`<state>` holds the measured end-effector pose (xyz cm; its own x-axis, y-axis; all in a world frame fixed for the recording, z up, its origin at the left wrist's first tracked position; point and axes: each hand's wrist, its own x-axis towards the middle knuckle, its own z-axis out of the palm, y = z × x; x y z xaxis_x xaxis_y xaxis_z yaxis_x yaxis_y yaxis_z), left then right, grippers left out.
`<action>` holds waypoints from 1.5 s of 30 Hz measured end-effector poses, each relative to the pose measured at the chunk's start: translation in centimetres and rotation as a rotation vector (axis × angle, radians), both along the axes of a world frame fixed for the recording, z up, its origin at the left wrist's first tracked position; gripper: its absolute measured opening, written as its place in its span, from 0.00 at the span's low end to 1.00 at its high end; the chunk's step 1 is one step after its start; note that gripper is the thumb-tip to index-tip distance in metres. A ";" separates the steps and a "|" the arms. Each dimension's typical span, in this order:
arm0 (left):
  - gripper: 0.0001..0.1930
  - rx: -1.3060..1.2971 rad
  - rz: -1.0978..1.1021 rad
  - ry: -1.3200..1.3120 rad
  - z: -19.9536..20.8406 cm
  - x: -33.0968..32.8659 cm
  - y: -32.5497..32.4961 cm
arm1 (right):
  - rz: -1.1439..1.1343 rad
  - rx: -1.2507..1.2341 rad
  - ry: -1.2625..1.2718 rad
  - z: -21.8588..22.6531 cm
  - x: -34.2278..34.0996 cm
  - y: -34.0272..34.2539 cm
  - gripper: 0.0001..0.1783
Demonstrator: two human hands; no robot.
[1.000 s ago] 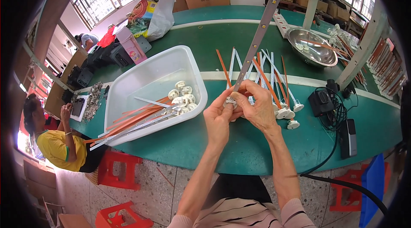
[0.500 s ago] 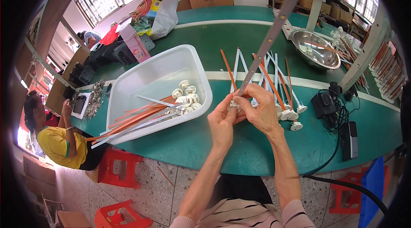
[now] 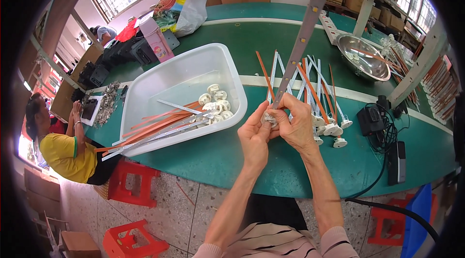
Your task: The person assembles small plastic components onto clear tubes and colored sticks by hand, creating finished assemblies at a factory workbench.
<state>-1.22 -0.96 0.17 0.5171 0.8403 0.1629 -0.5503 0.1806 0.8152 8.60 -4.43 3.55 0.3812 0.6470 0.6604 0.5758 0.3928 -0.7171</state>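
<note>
My left hand [image 3: 254, 137] pinches a small white round end piece [image 3: 270, 119] near the table's front edge. Close against it, my right hand [image 3: 298, 129] grips the lower end of a long, narrow LED strip [image 3: 302, 40]. The strip rises, tilted up and away, with small yellow squares along its face. Where strip and end piece meet, my fingers cover most of the detail. Just right and beyond my hands lie several orange and white strips [image 3: 312, 83] with white round end pieces [image 3: 340, 143] on their near ends.
At left, a white plastic tub [image 3: 127, 113] holds strips and round white pieces. A steel bowl [image 3: 348, 45] sits far right. A black adapter [image 3: 370, 120] and cables lie at right. A co-worker in a yellow shirt [image 3: 65, 156] sits at the left; red stools [image 3: 128, 180] stand below.
The view has shifted slightly. The strip stands a little more upright, and more of the white end piece shows between my fingers. Both hands keep their hold.
</note>
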 end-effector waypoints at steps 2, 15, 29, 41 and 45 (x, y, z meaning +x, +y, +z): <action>0.19 -0.009 0.003 -0.001 0.1 -0.1 -0.1 | 0.013 -0.004 0.005 -0.1 0.0 0.0 0.06; 0.21 -0.010 0.044 0.003 0.3 0.1 -0.2 | 0.010 -0.022 -0.008 -0.4 0.2 0.3 0.07; 0.22 0.261 0.282 0.157 0.5 -0.1 -0.3 | -0.121 -0.192 0.308 5.7 5.6 -1.4 0.04; 0.24 0.586 0.602 0.515 -1.6 1.1 1.0 | -0.530 -0.936 -0.226 4.7 7.4 -0.9 0.12; 0.24 0.402 0.579 0.507 -1.8 1.4 1.0 | -0.633 -0.890 -0.401 5.6 6.3 -0.8 0.11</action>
<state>0.19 0.01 -1.67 0.1166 0.9220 0.3693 -0.0200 -0.3696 0.9290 14.93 -5.24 9.11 0.6690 0.7115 0.2149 0.7369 -0.5972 -0.3168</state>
